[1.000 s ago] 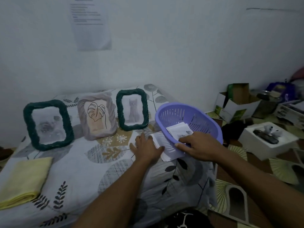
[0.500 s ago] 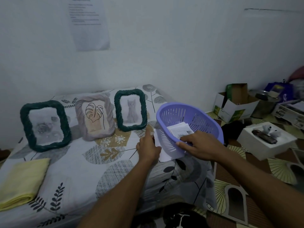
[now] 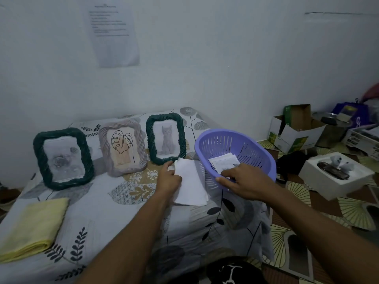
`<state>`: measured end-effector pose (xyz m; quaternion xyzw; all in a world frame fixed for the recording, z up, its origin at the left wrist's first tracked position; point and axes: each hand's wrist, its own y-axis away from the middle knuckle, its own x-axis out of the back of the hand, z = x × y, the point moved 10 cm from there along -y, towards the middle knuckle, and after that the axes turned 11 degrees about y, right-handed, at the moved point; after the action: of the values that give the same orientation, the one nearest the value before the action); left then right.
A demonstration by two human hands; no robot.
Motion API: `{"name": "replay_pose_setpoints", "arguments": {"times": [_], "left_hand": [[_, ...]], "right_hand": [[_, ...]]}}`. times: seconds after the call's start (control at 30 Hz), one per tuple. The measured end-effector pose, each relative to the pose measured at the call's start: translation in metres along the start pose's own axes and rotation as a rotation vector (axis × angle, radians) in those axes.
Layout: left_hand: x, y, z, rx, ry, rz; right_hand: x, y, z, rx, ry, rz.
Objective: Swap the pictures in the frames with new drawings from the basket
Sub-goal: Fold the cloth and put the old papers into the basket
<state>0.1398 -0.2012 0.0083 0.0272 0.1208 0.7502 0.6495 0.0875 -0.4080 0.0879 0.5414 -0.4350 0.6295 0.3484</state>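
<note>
I judge nothing swapped: three frames [image 3: 103, 146] hold old pictures, my left hand [image 3: 169, 180] pinches a white sheet [image 3: 191, 187], my right hand [image 3: 245, 181] grips the purple basket [image 3: 222, 143]

Bed [image 3: 114, 218]: frames [image 3: 123, 149], cloth [image 3: 34, 228], paper [image 3: 190, 185], perhaps basket [image 3: 235, 144]

3 frames [image 3: 106, 140] upright, leftmost picture [image 3: 61, 158] maybe rose; tilted basket [image 3: 256, 148] holds drawings [image 3: 223, 161]; sheet [image 3: 191, 185] beside.
</note>
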Motion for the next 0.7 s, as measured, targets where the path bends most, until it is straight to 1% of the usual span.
{"name": "replay_pose_setpoints", "arguments": {"times": [0.1,0.2,0.33,0.4,0.47,0.53,0.6,0.63,0.7], "left_hand": [[0.021,0.003,0.008,-0.007,0.072,0.033],[0.035,0.004,0.009,0.011,0.092,0.018],[0.05,0.01,0.017,-0.006,0.1,-0.002],[0.057,0.011,0.02,-0.011,0.12,-0.022],[0.063,0.012,0.026,-0.025,0.144,-0.039],[0.069,0.018,0.034,-0.056,0.132,-0.054],[0.074,0.026,0.043,-0.096,0.13,-0.064],[0.078,0.032,0.049,-0.117,0.134,-0.065],[0.086,0.04,0.056,-0.153,0.14,-0.068]], "right_hand": [[0.0,-0.004,-0.012,0.012,0.023,0.011],[0.0,-0.005,-0.018,0.013,0.043,0.019],[0.005,-0.003,-0.012,-0.046,0.024,-0.003],[0.019,-0.004,-0.015,-0.077,-0.032,0.089],[0.038,-0.007,-0.029,-0.068,-0.133,0.242],[0.048,-0.016,-0.052,-0.061,-0.272,0.327],[0.048,-0.029,-0.072,-0.129,-0.443,0.334],[0.045,-0.036,-0.081,-0.193,-0.554,0.307],[0.026,-0.047,-0.098,-0.327,-0.812,0.196]]}}
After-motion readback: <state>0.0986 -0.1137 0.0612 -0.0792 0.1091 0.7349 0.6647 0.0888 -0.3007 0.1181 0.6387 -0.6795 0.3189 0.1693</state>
